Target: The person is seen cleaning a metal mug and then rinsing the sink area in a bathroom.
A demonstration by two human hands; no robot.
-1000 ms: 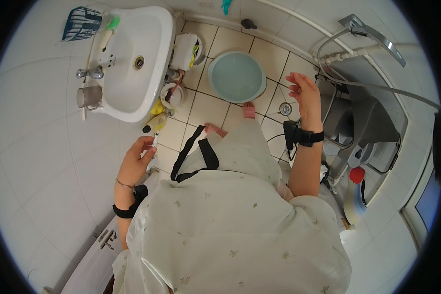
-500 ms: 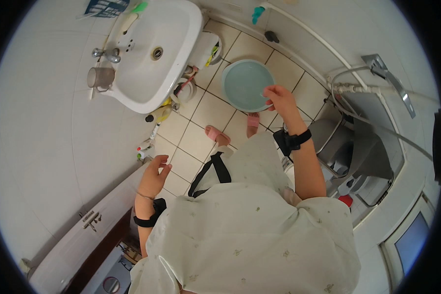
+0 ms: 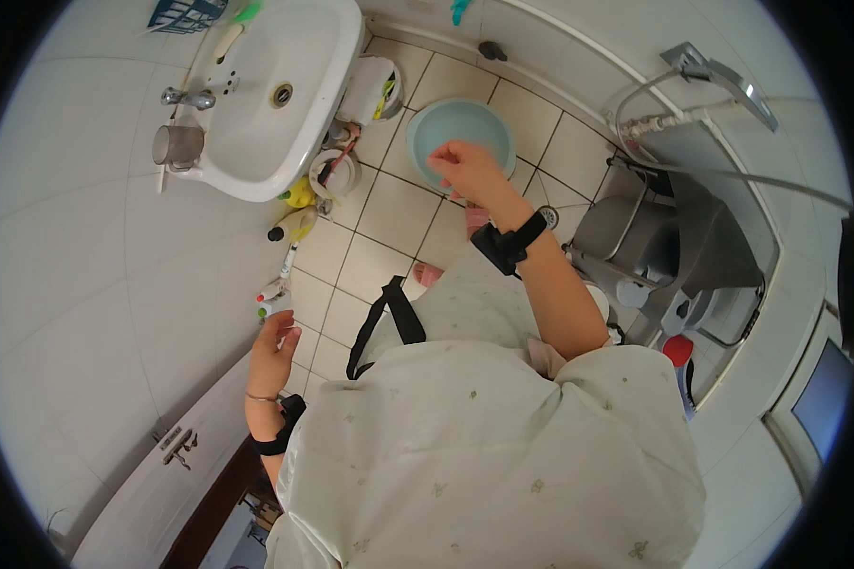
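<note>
My left hand (image 3: pixel 273 351) hangs at the left side with its fingers loosely bent and apart, nothing in it. It is nearest to the small bottles by the wall. My right hand (image 3: pixel 473 174) is in the air over the near part of a pale blue-green round basin (image 3: pixel 429 120) on the floor. Its fingers are loosely curled and partly blurred, and no held thing shows. The hand hides part of the basin. Both wrists wear black straps.
At upper left is a white washbasin (image 3: pixel 299 57) with a tap (image 3: pixel 188 99) and a cup (image 3: pixel 177 146). Bottles (image 3: pixel 294 224) and a lidded white bin (image 3: pixel 367 87) stand beneath. A grey chair (image 3: pixel 621 237) is on the right, under a shower hose (image 3: pixel 731 174). A door (image 3: pixel 176 474) is at lower left.
My right hand has swung leftward and slightly up across the basin. My left hand has shifted a little left. The surroundings have slid left and somewhat up in the view.
</note>
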